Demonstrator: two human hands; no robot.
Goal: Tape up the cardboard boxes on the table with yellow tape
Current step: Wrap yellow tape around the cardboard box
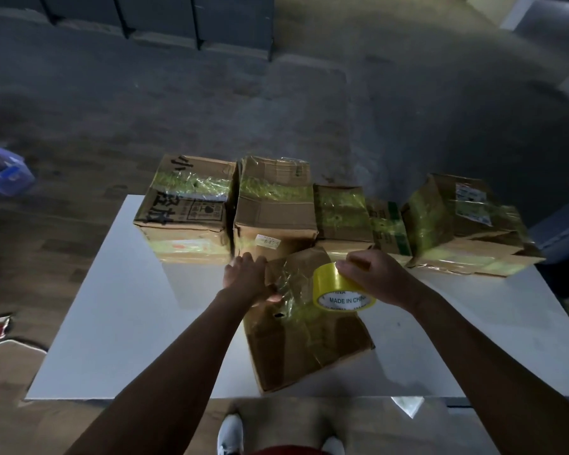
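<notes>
Head: left hand (245, 279) grips box (306, 343), right hand (378, 277) tape (332, 285).

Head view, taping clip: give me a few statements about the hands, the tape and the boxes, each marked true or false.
1. The right hand holds the tape roll. True.
2. The left hand hangs clear of the near box. False: it grips that box's far left corner.
3. A row of boxes stands behind the near box. True.
4. The row of boxes bears no tape. False: yellow tape shows on them.
5. The table is white. True.
</notes>
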